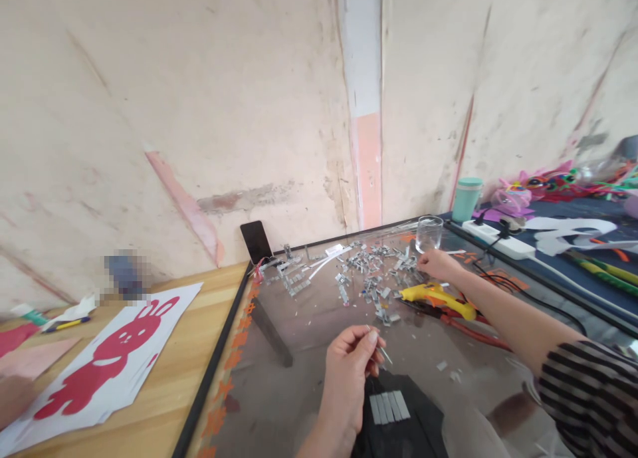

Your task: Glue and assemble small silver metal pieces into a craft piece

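My left hand [351,365] is closed in a pinch on a thin silvery metal piece [385,353], held above a black pad [403,421] that carries a row of small grey strips [389,406]. My right hand [434,264] reaches far across the glass tabletop [299,351] to the scattered pile of small metal pieces [371,272]. Its fingers are curled down onto the pile, and what they hold is hidden. A yellow glue gun [438,297] lies just in front of that hand.
A clear glass [429,233], a teal cup [467,199] and a white power strip [498,238] stand at the far right. A black phone [256,241] leans on the wall. Red-handled pliers [473,332] lie by the glue gun. A red rabbit cutout [107,358] lies on the wooden table at left.
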